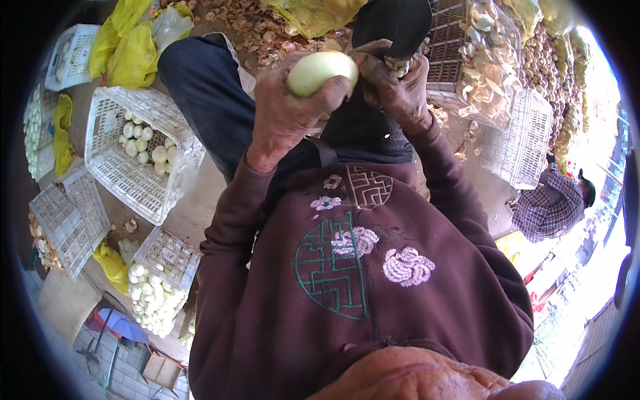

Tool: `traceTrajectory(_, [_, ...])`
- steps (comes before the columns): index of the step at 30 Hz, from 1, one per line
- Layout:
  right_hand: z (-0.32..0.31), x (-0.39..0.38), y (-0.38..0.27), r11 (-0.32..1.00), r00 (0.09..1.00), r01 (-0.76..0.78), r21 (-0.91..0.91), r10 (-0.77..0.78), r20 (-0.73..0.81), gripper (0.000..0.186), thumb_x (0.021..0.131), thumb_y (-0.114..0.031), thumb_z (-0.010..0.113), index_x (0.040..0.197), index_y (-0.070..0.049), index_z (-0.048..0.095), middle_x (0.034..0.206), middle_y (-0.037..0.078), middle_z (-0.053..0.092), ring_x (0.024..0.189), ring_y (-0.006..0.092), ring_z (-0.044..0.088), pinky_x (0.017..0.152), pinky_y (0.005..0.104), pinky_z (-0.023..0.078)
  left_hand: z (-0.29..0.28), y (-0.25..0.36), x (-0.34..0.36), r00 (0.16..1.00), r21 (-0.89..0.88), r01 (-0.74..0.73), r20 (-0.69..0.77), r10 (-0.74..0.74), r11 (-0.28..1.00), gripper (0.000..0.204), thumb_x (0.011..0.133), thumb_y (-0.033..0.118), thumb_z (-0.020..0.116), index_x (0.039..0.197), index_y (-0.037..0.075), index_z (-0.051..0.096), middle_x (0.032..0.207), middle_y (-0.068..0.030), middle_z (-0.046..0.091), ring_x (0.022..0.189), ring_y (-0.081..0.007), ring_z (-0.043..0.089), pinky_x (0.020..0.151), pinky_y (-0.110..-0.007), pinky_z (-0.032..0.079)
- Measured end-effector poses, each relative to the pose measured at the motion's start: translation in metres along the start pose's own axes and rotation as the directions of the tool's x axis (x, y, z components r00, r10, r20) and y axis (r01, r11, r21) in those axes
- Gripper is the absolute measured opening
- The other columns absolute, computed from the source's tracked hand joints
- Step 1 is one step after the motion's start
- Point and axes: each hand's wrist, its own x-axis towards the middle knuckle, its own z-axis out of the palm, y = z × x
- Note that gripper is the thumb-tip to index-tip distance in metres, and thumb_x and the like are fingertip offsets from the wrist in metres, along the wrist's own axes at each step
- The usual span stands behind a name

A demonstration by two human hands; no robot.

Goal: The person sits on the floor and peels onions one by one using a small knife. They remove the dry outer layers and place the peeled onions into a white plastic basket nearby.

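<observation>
My left hand [283,110] is wrapped round a peeled, pale green-white onion [323,73], held up above my lap. Close to the onion's right side, my right hand [399,90] has its fingers curled closed. A small pale, rough piece [397,66] shows between those fingers; I cannot make out what it is. Just beyond the right hand is a dark rounded shape [392,27], and I cannot tell whether it is part of my leg or a separate thing.
White plastic crates stand on my left, one with peeled onions [141,141] inside, another [160,293] heaped with them. Brown skins [257,30] litter the ground ahead. Right lie a crate of peelings [490,80], unpeeled onions [539,67] and a crouching person [553,203]. Yellow mesh bags [130,57] lie left.
</observation>
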Motion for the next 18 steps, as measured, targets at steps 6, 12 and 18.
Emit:
traceTrajectory(6, [0.003, -0.01, -0.006, 0.994, 0.996, -0.084, 0.066, 0.083, 0.012, 0.02, 0.082, -0.018, 0.07, 0.093, -0.001, 0.068, 0.072, 0.0, 0.065, 0.054, 0.0066, 0.058, 0.044, 0.0187, 0.045, 0.001, 0.004, -0.004, 0.981, 0.14, -0.162, -0.086, 0.175, 0.977, 0.02, 0.07, 0.018, 0.076, 0.085, 0.018, 0.063, 0.081, -0.0054, 0.063, 0.066, -0.0192, 0.063, 0.056, -0.029, 0.052])
traceTrajectory(12, [0.002, -0.009, 0.0, 0.902, 0.959, 0.282, -0.327, -0.257, 0.12, 0.012, 0.082, -0.011, 0.066, 0.091, -0.004, 0.067, 0.073, 0.001, 0.065, 0.06, 0.0061, 0.057, 0.057, 0.0249, 0.049, 0.001, -0.001, -0.006, 0.987, 0.106, -0.095, -0.123, 0.107, 0.99, 0.039, 0.066, 0.029, 0.08, 0.083, 0.001, 0.061, 0.071, -0.007, 0.063, 0.062, -0.0164, 0.063, 0.058, -0.03, 0.053])
traceTrajectory(18, [0.012, -0.01, 0.018, 0.96, 0.97, 0.235, -0.152, -0.241, -0.023, 0.009, 0.082, -0.009, 0.063, 0.085, 0.0, 0.065, 0.063, 0.001, 0.061, 0.057, 0.006, 0.056, 0.05, 0.0239, 0.045, 0.002, -0.004, -0.009, 0.993, 0.09, -0.037, -0.104, 0.046, 0.995, 0.038, 0.065, 0.031, 0.079, 0.083, 0.002, 0.062, 0.073, -0.0077, 0.064, 0.064, -0.0179, 0.064, 0.059, -0.031, 0.053])
